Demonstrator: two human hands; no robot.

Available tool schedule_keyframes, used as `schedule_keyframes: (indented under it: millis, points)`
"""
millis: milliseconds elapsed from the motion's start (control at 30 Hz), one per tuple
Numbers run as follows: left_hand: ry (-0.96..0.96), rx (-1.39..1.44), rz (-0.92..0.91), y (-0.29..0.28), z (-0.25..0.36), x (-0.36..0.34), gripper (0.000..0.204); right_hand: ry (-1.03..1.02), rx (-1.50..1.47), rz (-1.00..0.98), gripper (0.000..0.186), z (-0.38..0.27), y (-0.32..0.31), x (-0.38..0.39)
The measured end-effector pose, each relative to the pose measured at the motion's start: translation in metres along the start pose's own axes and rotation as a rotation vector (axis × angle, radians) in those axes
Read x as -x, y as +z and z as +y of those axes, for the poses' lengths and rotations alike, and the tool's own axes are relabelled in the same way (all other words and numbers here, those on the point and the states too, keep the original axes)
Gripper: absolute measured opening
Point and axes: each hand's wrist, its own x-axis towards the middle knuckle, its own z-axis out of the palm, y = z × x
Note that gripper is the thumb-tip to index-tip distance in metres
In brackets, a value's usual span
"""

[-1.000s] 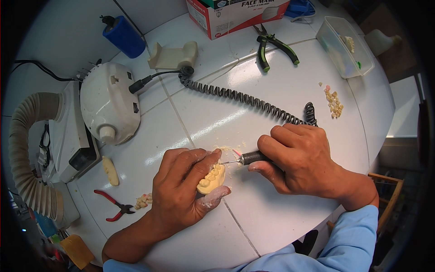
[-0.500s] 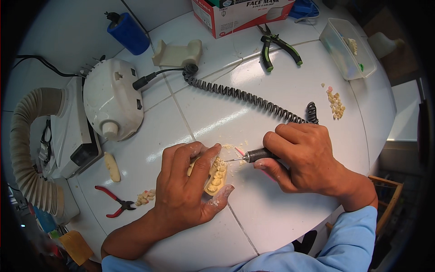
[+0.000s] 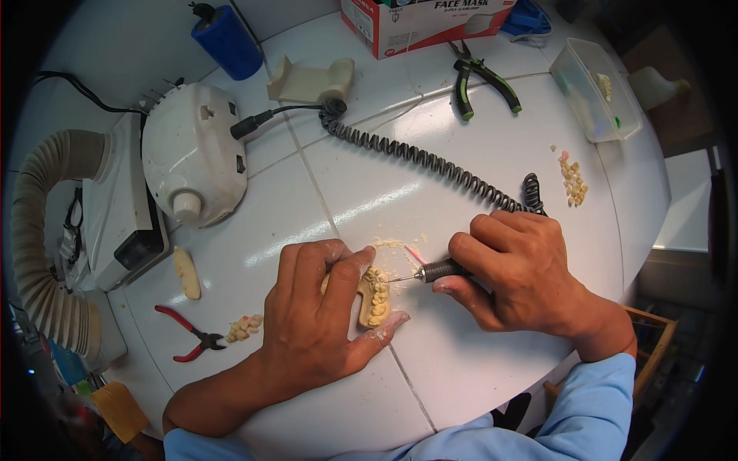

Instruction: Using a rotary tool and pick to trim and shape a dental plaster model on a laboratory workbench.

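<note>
My left hand (image 3: 319, 315) grips a cream dental cast (image 3: 374, 301) low over the white tiled table, its fingers dusted with pale powder. My right hand (image 3: 511, 273) is closed around a dark rotary handpiece (image 3: 442, 269), whose thin metal bit reaches the upper part of the cast's tooth row. Pale shavings (image 3: 387, 243) and a thin pink stick (image 3: 413, 253) lie just beyond. A coiled black cord (image 3: 415, 157) crosses the table behind my right hand to a white motor unit (image 3: 188, 154).
Red-handled cutters (image 3: 188, 334), small tooth pieces (image 3: 242, 326), an elongated cream piece (image 3: 187, 273) and a hosed machine (image 3: 119, 215) are at left. Green-black pliers (image 3: 484, 84), a cream holder (image 3: 307, 77), blue container (image 3: 227, 42), mask box (image 3: 423, 27), plastic tub (image 3: 584, 92) and more pieces (image 3: 573, 180) stand or lie farther back.
The cast has turned in my left hand to show more of its arch. My right hand and the handpiece have shifted slightly rightward. The whole view has shifted a little.
</note>
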Motion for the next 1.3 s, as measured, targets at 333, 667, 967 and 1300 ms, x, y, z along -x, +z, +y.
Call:
schedule_keyframes:
  millis: [333,667,967,1300]
  points:
    - [0.002,-0.008,0.001,0.0000,0.0015,-0.0009,0.079,0.004,0.010,-0.023,0.032,-0.0009,-0.0028,0.0003]
    - [0.004,-0.010,0.011,0.0002,0.0011,-0.0011,0.078,0.008,0.018,-0.031,0.032,-0.0022,-0.0026,0.0007]
    - [0.005,-0.009,0.014,0.0002,0.0010,-0.0018,0.078,0.005,0.041,-0.041,0.033,-0.0018,-0.0016,0.0005]
    - [0.001,-0.011,0.012,0.0001,0.0016,-0.0013,0.078,0.004,0.031,-0.038,0.033,-0.0018,-0.0011,0.0004]
